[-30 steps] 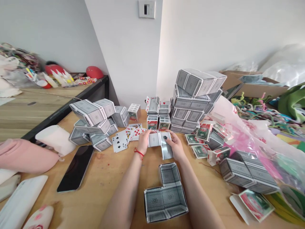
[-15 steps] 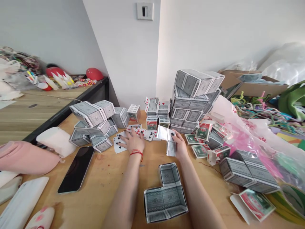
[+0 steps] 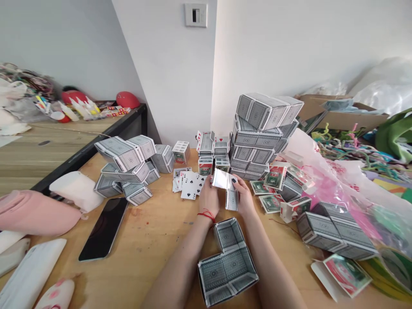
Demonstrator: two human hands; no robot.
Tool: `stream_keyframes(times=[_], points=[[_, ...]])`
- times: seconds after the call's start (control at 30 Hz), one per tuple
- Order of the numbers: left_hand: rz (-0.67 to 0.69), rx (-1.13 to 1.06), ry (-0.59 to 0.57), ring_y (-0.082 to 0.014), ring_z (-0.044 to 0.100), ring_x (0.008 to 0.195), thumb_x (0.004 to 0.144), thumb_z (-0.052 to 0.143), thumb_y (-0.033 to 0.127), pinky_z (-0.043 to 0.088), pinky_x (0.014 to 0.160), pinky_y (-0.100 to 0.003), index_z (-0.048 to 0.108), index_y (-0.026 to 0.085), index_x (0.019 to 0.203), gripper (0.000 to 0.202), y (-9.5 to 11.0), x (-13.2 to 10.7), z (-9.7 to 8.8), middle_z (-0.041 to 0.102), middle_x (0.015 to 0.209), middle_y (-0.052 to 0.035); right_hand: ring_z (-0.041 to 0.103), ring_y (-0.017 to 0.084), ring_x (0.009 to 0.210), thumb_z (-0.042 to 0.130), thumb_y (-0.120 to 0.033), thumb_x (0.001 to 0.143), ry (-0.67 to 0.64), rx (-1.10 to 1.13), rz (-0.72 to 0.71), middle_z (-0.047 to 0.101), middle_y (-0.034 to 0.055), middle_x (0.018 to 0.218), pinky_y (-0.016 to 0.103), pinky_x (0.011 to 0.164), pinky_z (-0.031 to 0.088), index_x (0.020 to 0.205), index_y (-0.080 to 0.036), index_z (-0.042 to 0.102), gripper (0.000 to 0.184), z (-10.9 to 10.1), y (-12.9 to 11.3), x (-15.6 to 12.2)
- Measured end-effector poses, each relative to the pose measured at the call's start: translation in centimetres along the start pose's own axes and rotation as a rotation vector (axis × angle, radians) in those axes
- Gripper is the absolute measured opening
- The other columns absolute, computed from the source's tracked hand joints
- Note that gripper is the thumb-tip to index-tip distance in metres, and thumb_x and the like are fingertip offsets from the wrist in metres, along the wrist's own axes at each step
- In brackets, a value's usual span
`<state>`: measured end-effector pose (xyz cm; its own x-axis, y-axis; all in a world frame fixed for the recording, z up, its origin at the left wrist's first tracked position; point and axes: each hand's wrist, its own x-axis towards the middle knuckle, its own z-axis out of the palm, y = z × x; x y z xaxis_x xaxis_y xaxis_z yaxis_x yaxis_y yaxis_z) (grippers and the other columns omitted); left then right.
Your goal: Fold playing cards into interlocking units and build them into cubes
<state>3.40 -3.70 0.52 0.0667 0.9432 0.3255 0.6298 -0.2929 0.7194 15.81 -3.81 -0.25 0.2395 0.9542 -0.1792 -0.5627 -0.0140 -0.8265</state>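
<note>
Both hands meet over the middle of the table around a small piece of joined, folded playing cards [image 3: 232, 198] with grey patterned backs. My right hand [image 3: 245, 198] pinches its right side, with the thumb on top. My left hand [image 3: 209, 198], a red string on its wrist, closes at the piece's left edge; most of its fingers are hidden. Loose playing cards [image 3: 189, 186] lie face up, fanned out, just left of my left hand. An open L-shaped box of cards [image 3: 229, 264] sits between my forearms, close to me.
Card-built blocks [image 3: 257, 137] are stacked at the right back, with others [image 3: 125, 161] at the left. Card packets [image 3: 271, 204] and a pink-white plastic bag [image 3: 341, 184] lie to the right. A black phone [image 3: 103, 229] and a pink pouch [image 3: 35, 212] rest on the left.
My left hand has moved right, from the spread loose cards to the folded piece in my right hand. The loose cards now lie uncovered. The open L-shaped box has turned and shifted slightly.
</note>
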Motion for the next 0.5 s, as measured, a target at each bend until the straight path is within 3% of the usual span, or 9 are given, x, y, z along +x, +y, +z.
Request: stream_keyframes(times=[0.2,0.33,0.5], points=[[-0.006,0.246,0.137,-0.0332,0.033,0.122,0.075,0.046,0.011,0.024,0.101,-0.05,0.05,0.01,0.114,0.039,-0.5,0.2,-0.6,0.045,0.123,-0.0186,0.06,0.015,0.066,0.069,-0.029,0.059,-0.008,-0.026,-0.006,0.067,-0.0012,0.085,0.026,0.057,0.047,0.097,-0.024,0.061,0.039,-0.2,0.0,0.2],[0.027,0.194,0.057,-0.027,0.047,0.111,0.077,0.037,0.005,0.037,0.093,-0.04,0.045,0.013,0.119,0.044,-0.9,0.3,-0.1,0.047,0.12,-0.0174,0.061,0.015,0.066,0.07,-0.029,0.059,-0.004,-0.018,-0.007,0.068,-0.0022,0.083,0.026,0.057,0.047,0.096,-0.025,0.061,0.039,-0.2,0.0,0.2],[0.039,0.131,0.0,-0.0258,0.054,0.103,0.078,0.037,0.007,0.043,0.086,-0.035,0.048,0.016,0.116,0.041,-1.0,0.3,0.1,0.054,0.113,-0.0142,0.06,0.015,0.062,0.071,-0.029,0.058,-0.019,0.025,0.036,0.068,-0.0006,0.075,0.026,0.056,0.047,0.085,-0.02,0.063,0.029,0.0,0.1,0.0]])
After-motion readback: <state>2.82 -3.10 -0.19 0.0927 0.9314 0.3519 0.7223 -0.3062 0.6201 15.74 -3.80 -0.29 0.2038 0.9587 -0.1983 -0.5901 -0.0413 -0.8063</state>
